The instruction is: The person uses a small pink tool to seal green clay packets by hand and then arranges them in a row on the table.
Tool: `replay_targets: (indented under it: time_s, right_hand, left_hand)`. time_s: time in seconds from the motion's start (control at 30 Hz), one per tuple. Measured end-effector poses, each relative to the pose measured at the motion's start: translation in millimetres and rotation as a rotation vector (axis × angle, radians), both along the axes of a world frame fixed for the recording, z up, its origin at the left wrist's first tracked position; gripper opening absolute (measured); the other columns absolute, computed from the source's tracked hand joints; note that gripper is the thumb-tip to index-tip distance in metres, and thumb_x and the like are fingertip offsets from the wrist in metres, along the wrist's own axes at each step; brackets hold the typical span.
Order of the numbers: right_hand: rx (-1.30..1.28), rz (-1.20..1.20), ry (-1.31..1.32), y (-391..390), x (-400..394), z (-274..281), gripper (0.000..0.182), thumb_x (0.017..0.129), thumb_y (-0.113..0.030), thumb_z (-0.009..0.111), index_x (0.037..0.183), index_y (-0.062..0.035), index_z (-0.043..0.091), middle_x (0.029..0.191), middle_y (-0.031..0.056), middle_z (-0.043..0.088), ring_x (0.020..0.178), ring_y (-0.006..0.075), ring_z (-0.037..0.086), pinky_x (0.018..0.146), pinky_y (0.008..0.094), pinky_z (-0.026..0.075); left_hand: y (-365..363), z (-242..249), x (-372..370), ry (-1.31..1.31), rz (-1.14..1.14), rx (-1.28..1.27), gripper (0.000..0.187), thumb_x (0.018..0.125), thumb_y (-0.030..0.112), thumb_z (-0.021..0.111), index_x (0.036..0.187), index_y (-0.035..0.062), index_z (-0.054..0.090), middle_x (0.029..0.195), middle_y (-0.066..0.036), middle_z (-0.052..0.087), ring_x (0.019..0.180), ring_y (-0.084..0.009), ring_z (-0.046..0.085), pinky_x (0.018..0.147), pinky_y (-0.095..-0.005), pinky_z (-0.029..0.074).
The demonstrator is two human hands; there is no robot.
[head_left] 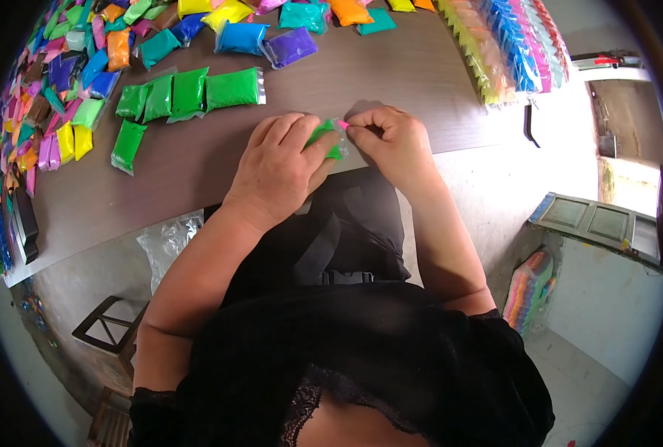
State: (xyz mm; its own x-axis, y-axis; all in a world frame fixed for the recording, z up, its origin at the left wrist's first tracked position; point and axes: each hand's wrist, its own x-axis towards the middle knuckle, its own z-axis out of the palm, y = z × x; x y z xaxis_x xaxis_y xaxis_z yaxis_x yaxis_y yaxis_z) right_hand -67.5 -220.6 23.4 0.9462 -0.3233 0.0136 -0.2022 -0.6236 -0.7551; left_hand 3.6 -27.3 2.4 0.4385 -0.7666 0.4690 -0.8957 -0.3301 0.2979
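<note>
Both hands' grip closed: left hand (278, 165), right hand (391, 138) pinch green packet (324, 136); no legible writing.

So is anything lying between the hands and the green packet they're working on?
No. The left hand and right hand both already hold the green packet at the table edge; the other green packets lie apart, farther back.

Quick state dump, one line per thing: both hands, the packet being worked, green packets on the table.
left hand: closed on the green packet, resting on the table edge
right hand: fingertips pinching the packet's clear end
green packet: held between both hands, mostly covered
row of green packets: lying flat, filled, untouched
purple packet: lying flat, filled
</note>
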Motion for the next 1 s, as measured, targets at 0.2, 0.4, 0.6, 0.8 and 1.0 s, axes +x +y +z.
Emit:
replay_targets:
  time_s: [0.2, 0.4, 0.6, 0.8, 1.0]
  right_hand:
    - [0.041, 0.007, 0.020, 1.0, -0.3, 3.0, 0.013, 0.082, -0.013, 0.070, 0.092, -0.0057, 0.073, 0.092, 0.0117, 0.069, 0.086, 0.0307, 0.067, 0.076, 0.0382, 0.053]
    - [0.065, 0.000, 0.038, -0.4, 0.2, 0.6, 0.013, 0.083, -0.012, 0.070, 0.093, -0.0050, 0.073, 0.091, 0.0118, 0.069, 0.086, 0.0303, 0.067, 0.076, 0.0378, 0.053]
    - [0.050, 0.030, 0.003, -0.1, 1.4, 4.8, 0.013, 0.083, -0.012, 0.070, 0.093, -0.0047, 0.073, 0.090, 0.0125, 0.069, 0.085, 0.0299, 0.068, 0.075, 0.0370, 0.053]
    - [0.034, 0.024, -0.006, -0.9, 2.2, 1.9, 0.012, 0.083, -0.012, 0.070, 0.093, -0.0050, 0.073, 0.090, 0.0122, 0.069, 0.084, 0.0300, 0.067, 0.074, 0.0371, 0.052]
    - [0.058, 0.029, 0.012, -0.3, 2.0, 1.3, 0.011, 0.083, -0.011, 0.070, 0.092, -0.0062, 0.073, 0.092, 0.0116, 0.069, 0.084, 0.0299, 0.067, 0.074, 0.0372, 0.052]
  left_hand:
    - [0.3, 0.1, 0.0, 0.002, -0.002, 0.004, 0.032, 0.081, 0.021, 0.075, 0.111, 0.0120, 0.071, 0.117, -0.006, 0.059, 0.114, -0.0229, 0.056, 0.100, -0.0393, 0.044]
    - [0.6, -0.4, -0.4, 0.007, -0.002, 0.001, 0.032, 0.081, 0.021, 0.075, 0.111, 0.0119, 0.071, 0.117, -0.005, 0.060, 0.115, -0.0229, 0.056, 0.100, -0.0394, 0.044]
    - [1.2, 0.2, -0.4, 0.019, -0.004, 0.005, 0.032, 0.080, 0.021, 0.075, 0.111, 0.0116, 0.071, 0.118, -0.005, 0.060, 0.115, -0.0230, 0.056, 0.101, -0.0392, 0.044]
    - [1.5, -1.6, 0.2, 0.012, -0.006, -0.004, 0.033, 0.080, 0.021, 0.075, 0.111, 0.0114, 0.071, 0.117, -0.005, 0.060, 0.115, -0.0228, 0.055, 0.101, -0.0393, 0.043]
    - [1.3, -1.6, -0.7, 0.016, 0.006, -0.004, 0.032, 0.081, 0.022, 0.075, 0.111, 0.0118, 0.071, 0.118, -0.005, 0.060, 0.116, -0.0225, 0.055, 0.102, -0.0391, 0.043]
